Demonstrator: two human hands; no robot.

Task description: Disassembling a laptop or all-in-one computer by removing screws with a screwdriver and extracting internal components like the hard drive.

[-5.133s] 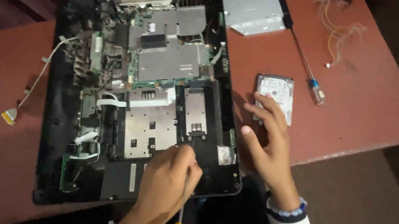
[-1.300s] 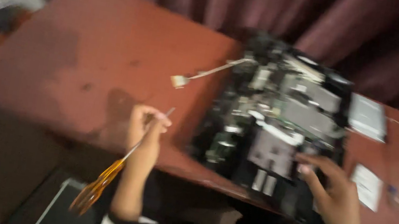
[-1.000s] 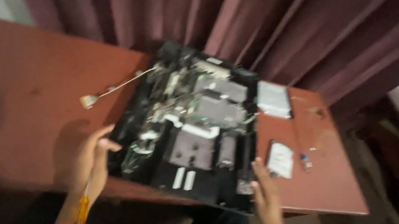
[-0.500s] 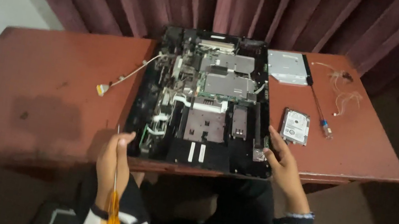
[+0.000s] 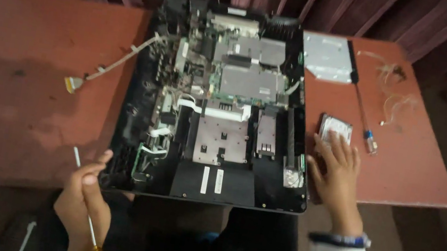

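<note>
An opened black computer chassis [image 5: 207,186] lies on a reddish-brown table [image 5: 24,50], its circuit boards and metal shields exposed. My left hand [image 5: 82,202] is at the chassis's near left corner and grips a screwdriver [image 5: 85,208] with an orange handle, its thin shaft pointing up and away. My right hand [image 5: 335,174] rests flat, fingers spread, at the chassis's right edge, its fingertips touching a silver hard drive [image 5: 336,128] that lies on the table.
A ribbon cable [image 5: 109,64] trails from the chassis to the left. A metal drive bay [image 5: 327,56], a thin tool with a blue tip [image 5: 365,120] and loose thin wires [image 5: 393,87] lie at the right. Dark red curtains hang behind the table.
The camera has swung back over the table and come closer. My left hand with the screwdriver has come to the chassis's near left corner, and my right hand has settled beside the hard drive.
</note>
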